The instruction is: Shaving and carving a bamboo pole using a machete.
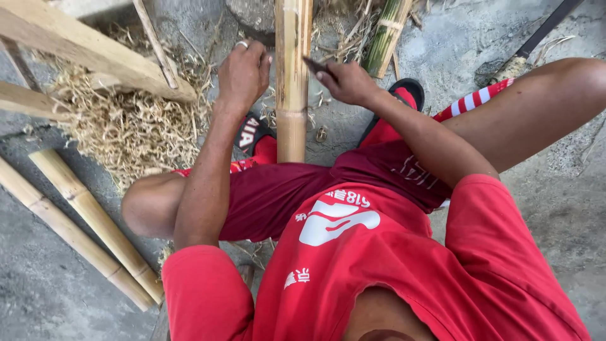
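A thick yellow bamboo pole (292, 82) runs away from me between my knees, its near end over my lap. My left hand (243, 72), a ring on one finger, is closed against the pole's left side. My right hand (344, 81) grips a dark knife (314, 65) whose blade rests on the pole's right edge. I sit low in a red shirt and dark red shorts, knees spread, sandalled feet on the ground.
A heap of pale bamboo shavings (129, 126) lies at left under slanting bamboo poles (76, 44). Two more bamboo lengths (82, 221) lie on the concrete at lower left. Green bamboo strips (386, 35) and a long dark blade (536, 35) lie ahead at right.
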